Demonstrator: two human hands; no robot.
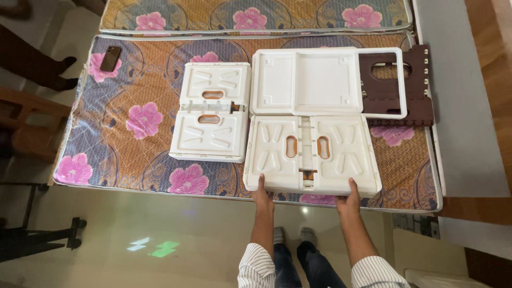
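We look down on a floral mattress, purple and orange with pink flowers, and a second mattress of the same cloth lies just beyond it at the far side. The floor on our side is pale and glossy, with a green-white glint of light on it. To the right runs a grey slab, and beyond that a wooden surface. Our left hand and right hand both grip the near edge of a white folding panel, thumbs on top and fingers curled under out of sight; the panel lies flat on the mattress with its near edge overhanging the mattress border slightly. It has two orange-lined slots either side of a middle hinge. Touching its far edge is a white tray, whose open frame on the right lies over a brown panel at the mattress's right edge. To the left, just beside these, lies a smaller white panel, folded open along its own hinge. A dark phone rests near the far left corner, well apart from everything. The left half of the mattress is bare cloth. At the left edge of the view stand another person's legs, a wooden chair, and a black stand on the floor.
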